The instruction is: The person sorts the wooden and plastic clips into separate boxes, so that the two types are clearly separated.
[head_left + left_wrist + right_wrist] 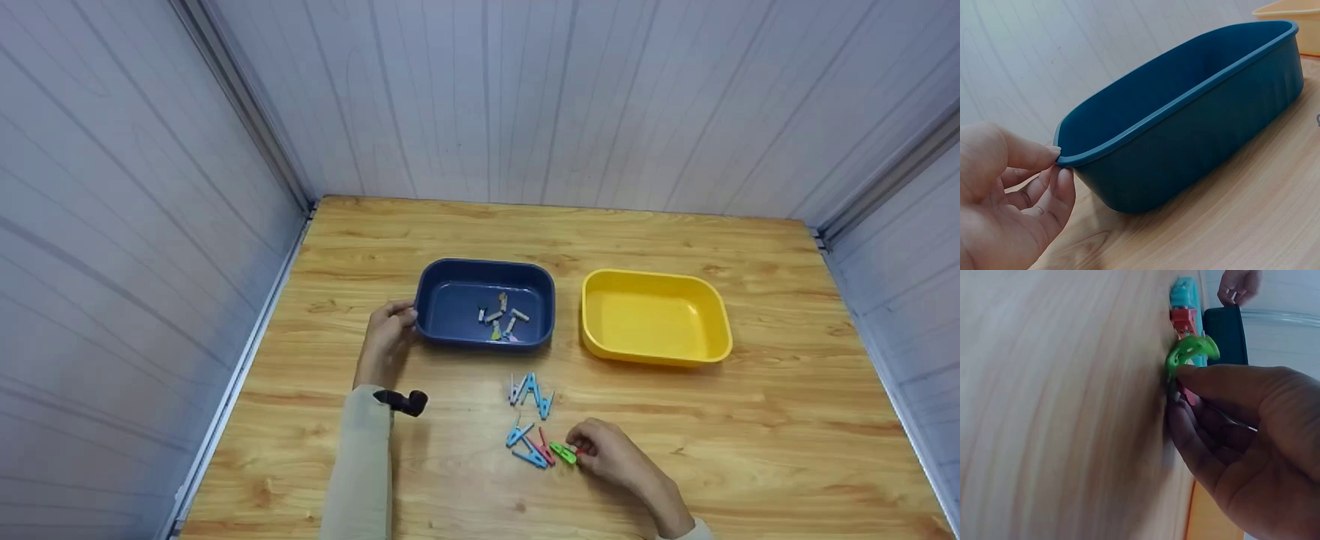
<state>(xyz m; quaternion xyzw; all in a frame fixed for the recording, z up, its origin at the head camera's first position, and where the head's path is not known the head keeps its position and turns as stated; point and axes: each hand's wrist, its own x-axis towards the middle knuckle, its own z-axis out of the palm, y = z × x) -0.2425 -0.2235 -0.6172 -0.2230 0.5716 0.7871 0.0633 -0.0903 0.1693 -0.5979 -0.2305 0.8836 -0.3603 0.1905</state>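
My left hand point(386, 334) pinches the left end of a dark blue plastic bin point(1196, 129), its thumb on the rim and curled fingers against the outer wall. Inside that bin lie several small wooden clothespins point(494, 317), some with coloured shapes on them. Low over the table, my right hand point(611, 454) pinches a green clothespin point(1185, 351) between thumb and fingers. A red piece point(1188, 395) shows by those fingertips; whether it belongs to another clothespin I cannot tell. Beside the green one lie a pink-red clothespin point(546, 448) and blue clothespins point(531, 454).
To the right of the blue bin stands a yellow bin point(656, 315) with nothing visible in it. Nearer the blue bin, more blue clothespins point(545, 406) and a pale one point(517, 390) lie on the wooden table point(795, 420). White panel walls point(525, 105) enclose the back and sides.
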